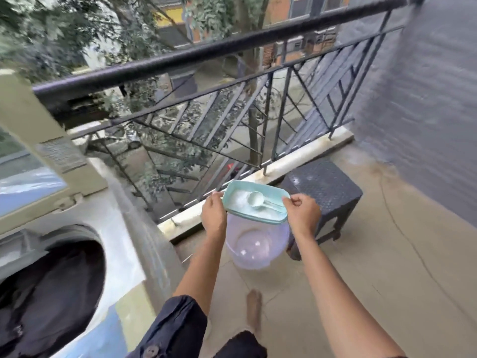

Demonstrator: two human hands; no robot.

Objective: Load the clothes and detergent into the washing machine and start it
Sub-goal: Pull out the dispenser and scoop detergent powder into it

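Detergent, a white powder, lies in the shallow pale-green rectangular plastic tub that we hold out in front of us, to the right of the cream top-loading washing machine and well clear of it. A pale-green plastic measuring scoop rests in the tub on top of the powder, its handle pointing toward our right hand.

Our left hand pinches the tub's near-left edge and our right hand pinches its right edge; both grips are closed on the rim. We judge that holding it by two opposite sides keeps it level so the powder stays put.

Directly below the tub sits an empty translucent lilac plastic basin on the balcony floor, with a dark woven stool just beyond it beside the black metal railing.

Dark clothes fill the machine's round opening, so loading looks done. Next, we reckon, comes bringing the tub over to the machine and scooping powder in; its lid stands raised, leaving the drum open to receive it.
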